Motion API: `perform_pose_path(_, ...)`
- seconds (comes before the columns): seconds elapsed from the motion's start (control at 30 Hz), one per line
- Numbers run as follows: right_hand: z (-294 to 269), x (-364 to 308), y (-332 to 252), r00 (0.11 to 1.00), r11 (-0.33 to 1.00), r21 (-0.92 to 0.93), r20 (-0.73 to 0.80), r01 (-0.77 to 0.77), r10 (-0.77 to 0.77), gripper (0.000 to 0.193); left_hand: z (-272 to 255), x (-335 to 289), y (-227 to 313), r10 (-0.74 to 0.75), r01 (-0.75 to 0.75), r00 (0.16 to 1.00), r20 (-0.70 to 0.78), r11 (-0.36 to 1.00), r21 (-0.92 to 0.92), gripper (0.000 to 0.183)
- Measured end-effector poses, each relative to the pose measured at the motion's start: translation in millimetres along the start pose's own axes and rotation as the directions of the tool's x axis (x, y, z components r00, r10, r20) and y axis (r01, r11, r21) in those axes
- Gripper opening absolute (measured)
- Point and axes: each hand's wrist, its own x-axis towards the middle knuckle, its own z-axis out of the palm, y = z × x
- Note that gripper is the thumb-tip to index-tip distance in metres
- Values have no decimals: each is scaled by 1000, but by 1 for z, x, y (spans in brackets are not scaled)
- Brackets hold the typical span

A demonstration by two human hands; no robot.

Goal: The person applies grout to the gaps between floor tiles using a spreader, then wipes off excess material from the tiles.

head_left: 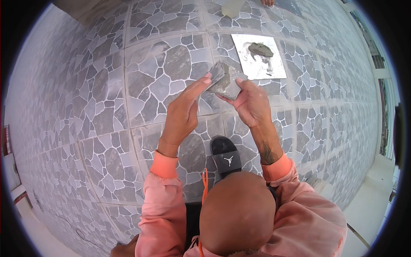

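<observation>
tile piece (227, 80), grey, mortar-smeared, angular, pinched in closed grip between left hand (182, 113) and right hand (252, 103).

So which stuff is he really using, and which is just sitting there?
In use: left hand, right hand, small tile piece smeared with grey mortar, white board with a mortar lump.
Lying about: black sandal, patterned floor tiles.

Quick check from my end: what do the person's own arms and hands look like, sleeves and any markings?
Both hands, left hand and right hand, are bare, no gloves. Each arm wears a loose salmon-pink long sleeve with a brighter orange ribbed cuff. A dark tattoo marks the right forearm.
</observation>
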Motion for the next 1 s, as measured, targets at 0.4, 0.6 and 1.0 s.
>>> perform_pose_path(0.4,-14,-2,-23,990,983,116,36,-139,136,28,-5,-1,-23,-63,30,974,216,988,150,64)
perform_pose_path(0.6,-8,19,-58,985,986,69,93,-155,148,34,10,-32,-45,-411,343,880,240,897,279,52)
perform_pose_path(1.0,5,91,-59,939,987,-16,305,-161,159,50,-39,44,-101,-796,464,587,-151,483,-743,28)
